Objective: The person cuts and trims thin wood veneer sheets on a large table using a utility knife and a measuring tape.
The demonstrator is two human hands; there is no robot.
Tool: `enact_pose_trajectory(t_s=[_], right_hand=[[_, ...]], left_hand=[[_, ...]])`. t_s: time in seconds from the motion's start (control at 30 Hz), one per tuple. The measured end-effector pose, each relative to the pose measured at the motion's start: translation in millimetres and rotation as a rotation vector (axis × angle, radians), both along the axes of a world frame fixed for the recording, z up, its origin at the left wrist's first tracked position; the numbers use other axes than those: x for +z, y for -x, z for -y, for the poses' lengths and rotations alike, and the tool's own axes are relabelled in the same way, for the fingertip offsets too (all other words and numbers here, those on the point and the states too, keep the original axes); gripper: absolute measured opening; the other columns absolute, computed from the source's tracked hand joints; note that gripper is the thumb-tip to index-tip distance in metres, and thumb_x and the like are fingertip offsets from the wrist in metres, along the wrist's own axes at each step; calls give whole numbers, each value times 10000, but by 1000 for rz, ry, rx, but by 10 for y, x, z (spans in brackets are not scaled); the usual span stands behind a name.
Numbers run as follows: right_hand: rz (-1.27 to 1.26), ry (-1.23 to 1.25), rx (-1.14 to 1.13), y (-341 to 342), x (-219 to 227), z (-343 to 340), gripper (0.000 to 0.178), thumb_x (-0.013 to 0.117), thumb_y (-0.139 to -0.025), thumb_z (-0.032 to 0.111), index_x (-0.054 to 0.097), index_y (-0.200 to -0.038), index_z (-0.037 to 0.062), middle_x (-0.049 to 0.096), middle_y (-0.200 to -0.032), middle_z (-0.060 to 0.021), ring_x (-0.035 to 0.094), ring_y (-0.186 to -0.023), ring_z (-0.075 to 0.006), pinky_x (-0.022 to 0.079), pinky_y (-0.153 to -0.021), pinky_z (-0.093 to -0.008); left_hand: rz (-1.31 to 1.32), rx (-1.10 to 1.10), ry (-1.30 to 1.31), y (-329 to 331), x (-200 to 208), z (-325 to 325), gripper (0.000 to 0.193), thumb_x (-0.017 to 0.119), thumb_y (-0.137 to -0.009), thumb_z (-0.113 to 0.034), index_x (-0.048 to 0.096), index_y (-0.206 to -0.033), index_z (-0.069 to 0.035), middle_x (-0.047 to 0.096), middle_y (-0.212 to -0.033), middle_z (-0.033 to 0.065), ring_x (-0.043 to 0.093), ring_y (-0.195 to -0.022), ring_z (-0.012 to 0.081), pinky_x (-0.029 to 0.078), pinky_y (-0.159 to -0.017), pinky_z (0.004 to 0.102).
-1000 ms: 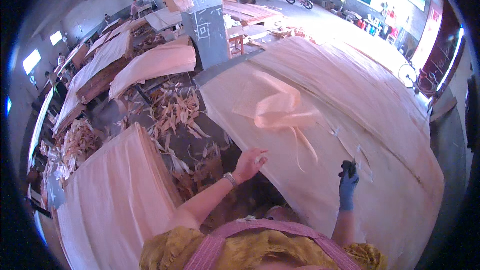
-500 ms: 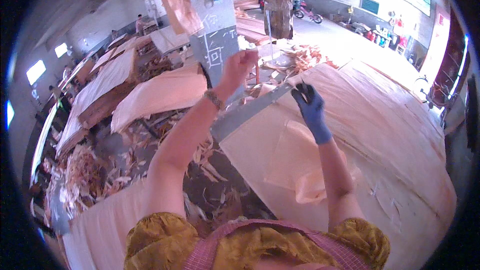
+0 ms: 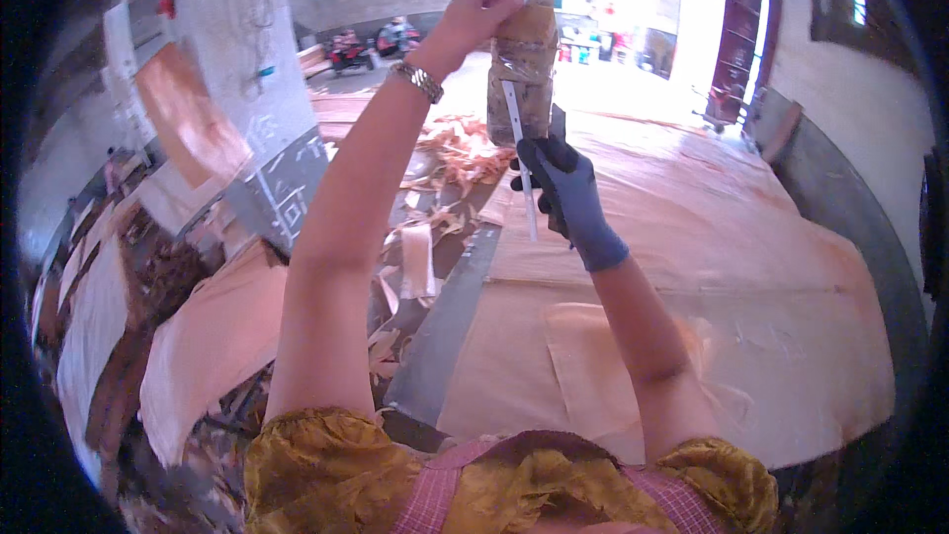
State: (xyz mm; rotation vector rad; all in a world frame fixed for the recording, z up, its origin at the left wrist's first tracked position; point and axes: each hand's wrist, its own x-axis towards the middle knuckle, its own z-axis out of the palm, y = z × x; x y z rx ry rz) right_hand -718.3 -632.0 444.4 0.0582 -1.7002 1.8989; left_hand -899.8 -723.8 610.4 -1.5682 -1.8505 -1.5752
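Note:
My bare left hand point(image 3: 465, 28), with a metal-band watch on the wrist, is raised in front of a wrapped brown post point(image 3: 522, 109). Its fingertips are pinched at a narrow white strip point(image 3: 512, 109) with small dark marks, which runs down past the post. Lower down, my right hand point(image 3: 565, 183) wears a blue glove with black fingers, and these are closed around the same strip, whose end sticks out below. A dark shape rises beside the gloved fingers; I cannot tell whether it is a finger or a tool.
A wide pale veneer sheet point(image 3: 692, 237) covers the table at the right, with a grey strip point(image 3: 445, 326) along its left edge. Veneer scraps point(image 3: 465, 148) lie heaped beyond it. Veneer stacks point(image 3: 217, 336) stand at the left, near a painted pillar point(image 3: 247, 59).
The view has swung to the right and up. Both hands have come up to the white strip, which hung free before, and closed on it.

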Motion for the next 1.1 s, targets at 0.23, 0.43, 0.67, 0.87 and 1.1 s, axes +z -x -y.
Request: enact_pose_trajectory(t_s=[0.23, 0.43, 0.67, 0.87, 1.1], right_hand=[[-59, -161, -186, 318, 176, 12, 199, 656, -910, 157, 675, -1048, 15, 697, -781, -38, 598, -575, -91, 398, -444, -211], [-193, -872, -936, 121, 476, -18, 289, 713, -872, 200, 644, -1092, 26, 651, -895, -58, 643, -792, -137, 537, -633, -287], [-131, -1007, -545, 146, 1695, -980, 408, 759, -841, 323, 648, -1102, 29, 629, -817, -21, 577, -716, -98, 481, -640, -261], [-43, -878, -514, 195, 1653, -839, 246, 739, -863, 244, 685, -932, 15, 587, -703, 20, 489, -610, -64, 391, -561, -233], [-149, -584, -612, 379, 1530, -1020, 196, 713, -884, 214, 679, -881, 21, 565, -665, 20, 489, -606, -68, 364, -542, -229]], left_hand=[[236, -262, 150, 267, 201, -120, 361, 710, -867, -380, 667, -1021, -57, 658, -933, 34, 610, -850, 138, 515, -742, 288], [366, -345, 25, 350, 38, -225, 297, 694, -889, -303, 643, -999, -32, 651, -939, 55, 631, -838, 167, 544, -740, 323], [253, -386, -18, 113, 99, -427, 218, 687, -888, -184, 626, -1011, -15, 666, -923, 82, 656, -793, 155, 573, -681, 289], [220, -313, 5, 192, 40, -421, 219, 686, -890, -186, 625, -1024, -23, 677, -894, 77, 677, -792, 150, 579, -678, 267], [274, -403, -77, 196, -39, -400, 230, 675, -900, -174, 612, -1062, -23, 680, -936, 89, 671, -785, 154, 582, -682, 276]])
